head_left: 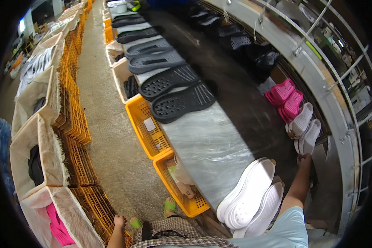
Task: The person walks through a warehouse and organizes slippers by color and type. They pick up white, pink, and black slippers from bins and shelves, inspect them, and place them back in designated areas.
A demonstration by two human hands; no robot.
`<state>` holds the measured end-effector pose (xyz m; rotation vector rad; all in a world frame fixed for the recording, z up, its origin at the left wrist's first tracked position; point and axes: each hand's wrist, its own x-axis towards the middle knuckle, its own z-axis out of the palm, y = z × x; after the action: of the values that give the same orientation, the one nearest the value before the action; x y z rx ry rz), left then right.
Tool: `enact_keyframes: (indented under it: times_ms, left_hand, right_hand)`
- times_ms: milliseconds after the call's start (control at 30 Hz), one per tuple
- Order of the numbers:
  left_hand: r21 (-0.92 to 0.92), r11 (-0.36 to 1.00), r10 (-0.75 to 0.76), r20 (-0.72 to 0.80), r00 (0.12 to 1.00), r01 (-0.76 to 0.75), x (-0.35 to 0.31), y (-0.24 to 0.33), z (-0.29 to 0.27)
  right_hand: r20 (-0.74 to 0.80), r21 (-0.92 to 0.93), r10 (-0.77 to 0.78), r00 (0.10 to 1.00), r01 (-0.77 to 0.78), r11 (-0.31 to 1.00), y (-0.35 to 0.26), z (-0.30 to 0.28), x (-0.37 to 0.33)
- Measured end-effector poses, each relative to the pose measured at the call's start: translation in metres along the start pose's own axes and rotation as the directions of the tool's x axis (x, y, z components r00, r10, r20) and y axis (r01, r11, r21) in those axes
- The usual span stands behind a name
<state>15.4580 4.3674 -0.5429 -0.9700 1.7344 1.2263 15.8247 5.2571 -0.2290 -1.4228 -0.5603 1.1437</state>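
My right arm reaches out to the far right, and my right hand (304, 158) is closed at the near end of a white shoe sole (311, 134). A second white sole (301, 118) lies right beside it, with pink soles (291, 101) just beyond. My left hand (119, 222) hangs low beside a stack of yellow crates (99, 202), its fingers curled with nothing visible in them. Close in front of me, a large white sole (248, 194) and another white sole (266, 211) lie side by side on the grey tabletop (206, 140).
Black soles (182, 101) and grey soles (155, 62) line the bench's left edge. Yellow baskets (182, 182) sit beneath it. A dark belt (219, 78) runs alongside, with a metal rail (343, 111) on the right. Cloth-lined bins (39, 161) stand across the aisle floor (107, 124).
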Motion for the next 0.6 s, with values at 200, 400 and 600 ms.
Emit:
enact_keyframes:
  times_ms: [200, 400, 600]
  left_hand:
    - [0.167, 0.968, 0.155, 0.182, 0.971, -0.185, 0.008, 0.002, -0.008]
    - [0.132, 0.895, 0.314, 0.491, 0.813, -0.425, -0.052, 0.025, 0.003]
    - [0.07, 0.681, 0.544, 0.617, 0.568, -0.729, -0.113, 0.038, -0.059]
  right_hand:
    - [0.192, 0.194, 0.087, 0.978, -0.125, 0.973, -0.024, 0.007, -0.093]
    - [0.214, 0.385, 0.133, 0.968, -0.209, 0.899, -0.028, 0.03, -0.176]
    - [0.586, 0.264, 0.222, 0.779, -0.443, 0.857, -0.011, -0.003, -0.427]
